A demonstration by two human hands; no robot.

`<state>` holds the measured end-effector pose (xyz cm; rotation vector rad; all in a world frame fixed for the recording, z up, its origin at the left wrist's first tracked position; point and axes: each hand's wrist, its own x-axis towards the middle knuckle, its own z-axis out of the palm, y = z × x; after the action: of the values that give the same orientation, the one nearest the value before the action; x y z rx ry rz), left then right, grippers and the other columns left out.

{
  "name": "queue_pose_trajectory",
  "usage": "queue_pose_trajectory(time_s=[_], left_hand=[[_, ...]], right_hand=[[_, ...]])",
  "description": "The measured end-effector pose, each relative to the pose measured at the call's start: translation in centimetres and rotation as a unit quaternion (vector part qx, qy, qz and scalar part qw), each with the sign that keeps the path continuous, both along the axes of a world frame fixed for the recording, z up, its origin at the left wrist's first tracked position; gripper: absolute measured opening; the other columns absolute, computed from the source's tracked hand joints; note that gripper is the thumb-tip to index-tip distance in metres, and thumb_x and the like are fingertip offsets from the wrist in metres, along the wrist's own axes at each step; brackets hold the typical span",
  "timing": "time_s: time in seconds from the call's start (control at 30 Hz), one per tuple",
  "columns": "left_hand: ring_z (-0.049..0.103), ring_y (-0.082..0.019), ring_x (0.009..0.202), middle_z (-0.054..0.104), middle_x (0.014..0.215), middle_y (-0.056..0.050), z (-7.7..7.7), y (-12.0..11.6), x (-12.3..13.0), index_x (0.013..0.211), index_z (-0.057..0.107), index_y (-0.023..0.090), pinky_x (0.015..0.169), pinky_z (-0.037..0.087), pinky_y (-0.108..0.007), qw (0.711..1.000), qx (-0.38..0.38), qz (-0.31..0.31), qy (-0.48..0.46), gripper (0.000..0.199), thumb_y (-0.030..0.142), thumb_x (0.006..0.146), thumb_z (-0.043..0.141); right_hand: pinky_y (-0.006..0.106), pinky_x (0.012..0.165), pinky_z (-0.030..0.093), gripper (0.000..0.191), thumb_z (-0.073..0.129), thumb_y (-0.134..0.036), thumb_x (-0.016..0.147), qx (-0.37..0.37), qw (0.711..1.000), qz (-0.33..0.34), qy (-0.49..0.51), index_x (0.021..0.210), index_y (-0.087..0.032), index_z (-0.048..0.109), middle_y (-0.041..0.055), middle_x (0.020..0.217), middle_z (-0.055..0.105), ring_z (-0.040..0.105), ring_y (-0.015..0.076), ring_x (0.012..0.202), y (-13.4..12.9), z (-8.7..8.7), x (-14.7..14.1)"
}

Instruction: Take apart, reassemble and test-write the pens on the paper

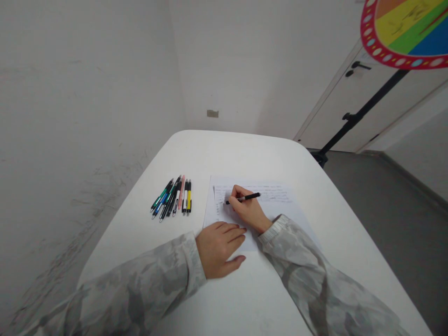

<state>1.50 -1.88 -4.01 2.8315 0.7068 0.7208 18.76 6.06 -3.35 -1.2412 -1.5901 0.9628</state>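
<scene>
A black pen [252, 196] is pinched in my right hand [247, 210], its tip down at the left part of the handwritten lines. Under that hand lies a white sheet of paper [287, 210] with several rows of writing across its upper part. My left hand [221, 248] rests flat, palm down, over the paper's lower left edge, its fingers stretched out and holding nothing. To the left of the paper, several pens [171, 198] lie side by side in a loose bunch, among them black, blue, green, pink and yellow ones.
The white table [238, 154] has rounded far corners and stands near the walls. A wall plate [212, 113] sits beyond its far edge. At the right, a colourful wheel [409, 35] stands on a black pole [364, 109] before a door [336, 102].
</scene>
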Motion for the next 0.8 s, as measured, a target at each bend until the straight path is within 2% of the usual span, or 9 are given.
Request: queue_pose_trajectory(time_s=[0.53,0.6,0.67,0.8], left_hand=[[0.071,-0.029,0.12,0.075,0.134,-0.015,0.2,-0.1,0.1,0.124,0.07,0.01,0.102,0.057,-0.044,1.0,0.013,-0.001,-0.004,0.037,0.037,0.099,0.063],[0.07,-0.029,0.121,0.074,0.135,-0.015,0.2,-0.1,0.0,0.125,0.069,0.011,0.103,0.057,-0.044,1.0,0.012,0.0,-0.001,0.038,0.038,0.1,0.062],[0.07,-0.029,0.121,0.074,0.136,-0.015,0.0,0.0,0.0,0.125,0.07,0.012,0.102,0.057,-0.044,1.0,0.013,-0.001,-0.001,0.037,0.038,0.1,0.061],[0.071,-0.029,0.12,0.074,0.135,-0.015,-0.6,0.1,-0.1,0.125,0.07,0.013,0.1,0.057,-0.045,1.0,0.023,0.004,-0.007,0.037,0.039,0.101,0.059]], right_hand=[[0.028,0.055,0.033,0.02,0.062,-0.028,0.083,0.011,1.0,-0.007,0.019,0.069,-0.024,0.048,-0.0056,0.058,0.049,0.042,0.0127,0.056,-0.1,0.3,0.0],[0.028,0.055,0.035,0.02,0.064,-0.033,0.088,0.009,0.999,-0.004,0.043,0.074,-0.024,0.054,-0.0043,0.063,0.054,0.045,0.0131,0.057,-0.2,0.4,0.0],[0.028,0.055,0.038,0.019,0.066,-0.04,0.094,0.009,0.997,-0.021,0.074,0.088,-0.023,0.061,-0.0038,0.066,0.057,0.048,0.0137,0.057,-0.4,0.6,0.2],[0.027,0.052,0.04,0.028,0.07,-0.05,0.096,0.025,0.994,-0.057,0.09,0.103,-0.023,0.067,-0.0027,0.07,0.061,0.049,0.013,0.055,-1.2,1.1,1.7]])
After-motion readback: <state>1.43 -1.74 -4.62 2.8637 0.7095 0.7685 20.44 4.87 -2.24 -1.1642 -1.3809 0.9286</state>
